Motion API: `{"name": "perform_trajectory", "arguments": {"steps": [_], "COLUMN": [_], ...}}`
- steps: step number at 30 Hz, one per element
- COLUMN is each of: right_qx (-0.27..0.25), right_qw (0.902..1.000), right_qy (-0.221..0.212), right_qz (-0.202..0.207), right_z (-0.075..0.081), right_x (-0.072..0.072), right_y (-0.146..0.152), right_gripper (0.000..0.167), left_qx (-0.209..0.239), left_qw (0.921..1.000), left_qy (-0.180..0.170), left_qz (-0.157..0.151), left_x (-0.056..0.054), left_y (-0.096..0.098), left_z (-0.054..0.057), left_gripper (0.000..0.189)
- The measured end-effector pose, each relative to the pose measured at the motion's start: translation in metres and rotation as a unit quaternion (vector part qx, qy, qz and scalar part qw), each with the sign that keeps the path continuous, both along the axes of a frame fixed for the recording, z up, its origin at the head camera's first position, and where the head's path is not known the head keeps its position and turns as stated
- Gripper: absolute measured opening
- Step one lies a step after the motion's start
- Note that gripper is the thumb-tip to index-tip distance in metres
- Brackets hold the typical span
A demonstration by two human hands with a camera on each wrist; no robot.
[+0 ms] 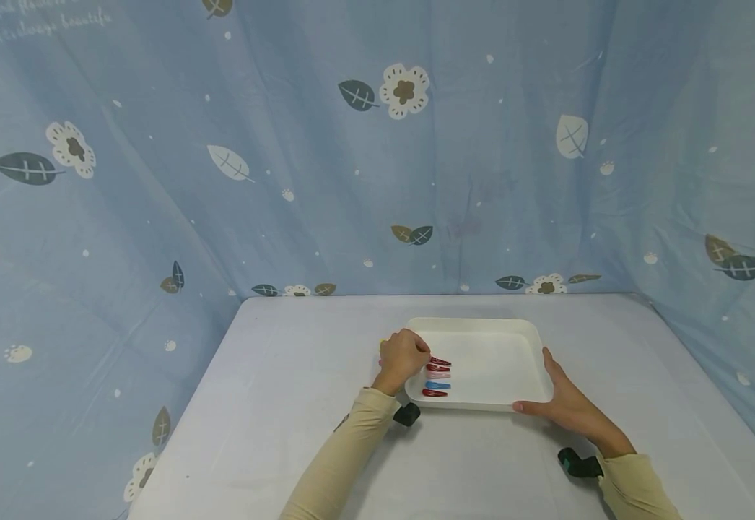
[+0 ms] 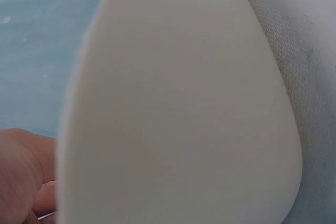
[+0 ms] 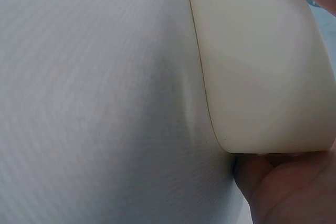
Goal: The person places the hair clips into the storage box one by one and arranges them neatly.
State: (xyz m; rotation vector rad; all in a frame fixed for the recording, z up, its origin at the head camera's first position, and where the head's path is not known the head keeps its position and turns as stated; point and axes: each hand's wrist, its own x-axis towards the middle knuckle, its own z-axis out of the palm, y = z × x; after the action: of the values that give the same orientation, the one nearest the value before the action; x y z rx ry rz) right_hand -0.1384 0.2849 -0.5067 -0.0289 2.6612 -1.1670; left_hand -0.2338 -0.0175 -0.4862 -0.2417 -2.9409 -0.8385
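Note:
A white rectangular tray (image 1: 488,361) lies on the table, with several snap hair clips in a column along its left side. Among them are a blue clip (image 1: 438,386), a pink clip (image 1: 439,375) and a red clip (image 1: 434,393). My left hand (image 1: 403,355) reaches over the tray's left rim, its curled fingers pinching the left end of the uppermost dark red hair clip (image 1: 441,362). Part of that clip is hidden by the fingers. My right hand (image 1: 569,404) grips the tray's near right corner, thumb on the front wall and fingers along the right side.
A small yellow thing (image 1: 381,345) shows just past the left hand, mostly hidden. White cloth covers the table (image 1: 273,404). A blue patterned curtain (image 1: 481,180) hangs behind and at both sides. Dark wrist devices, like this one (image 1: 407,414), sit under both wrists.

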Motion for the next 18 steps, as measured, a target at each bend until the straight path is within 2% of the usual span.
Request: {"name": "perform_trajectory", "arguments": {"steps": [5, 9, 14, 18], "right_qx": [-0.002, 0.002, 0.003, 0.002], "right_qw": [1.0, 1.0, 1.0, 1.0], "right_qy": [0.001, 0.002, 0.004, 0.005], "right_qz": [0.001, 0.0, 0.0, 0.0], "right_z": [0.0, 0.0, 0.0, 0.0], "right_x": [0.0, -0.001, -0.001, -0.001], "right_y": [0.0, 0.0, -0.001, -0.001], "right_gripper": [0.139, 0.139, 0.139, 0.139], "left_qx": [0.021, 0.061, 0.128, 0.168], "left_qw": [0.9997, 0.9978, 0.9906, 0.9843], "left_qy": [-0.006, -0.019, -0.036, -0.023], "left_qz": [-0.007, -0.019, -0.035, -0.047], "left_x": [0.0, 0.0, 0.0, 0.001], "left_y": [-0.004, -0.009, -0.023, -0.036], "left_z": [0.002, 0.007, 0.016, 0.025], "left_gripper": [0.007, 0.005, 0.005, 0.005]}}
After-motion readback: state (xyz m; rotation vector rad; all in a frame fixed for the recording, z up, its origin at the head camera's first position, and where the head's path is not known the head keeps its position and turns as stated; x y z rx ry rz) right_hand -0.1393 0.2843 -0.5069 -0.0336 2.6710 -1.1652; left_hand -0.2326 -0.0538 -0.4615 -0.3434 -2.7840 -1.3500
